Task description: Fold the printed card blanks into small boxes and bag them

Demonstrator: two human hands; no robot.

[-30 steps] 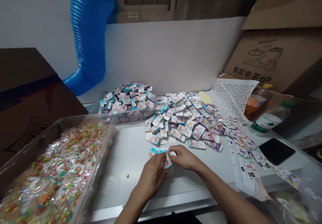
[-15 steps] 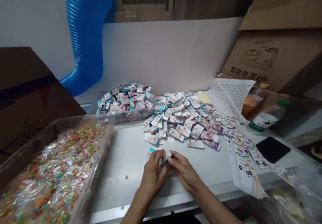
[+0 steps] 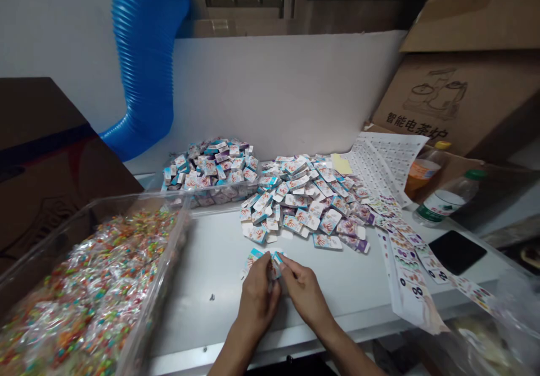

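Observation:
Both my hands meet over the white table (image 3: 211, 263) near its front edge. My left hand (image 3: 257, 297) and my right hand (image 3: 304, 292) pinch a small blue-and-white printed box (image 3: 274, 264) between their fingertips. Another flat box blank (image 3: 250, 259) lies just left of it on the table. Behind them spreads a loose heap of the same small boxes (image 3: 307, 201). A clear tray piled with folded boxes (image 3: 211, 170) stands at the back.
A clear bin of colourful wrapped candy (image 3: 84, 286) fills the left. Sticker strips (image 3: 405, 252), a printed sheet (image 3: 388, 162), two bottles (image 3: 442, 198) and a black phone (image 3: 453, 250) lie right. A blue ribbed hose (image 3: 143, 55) and cardboard boxes (image 3: 459, 83) stand behind.
My hands have drawn closer together on the small box and turned it; its white flap no longer sticks up. My right hand slid left and nearer to me.

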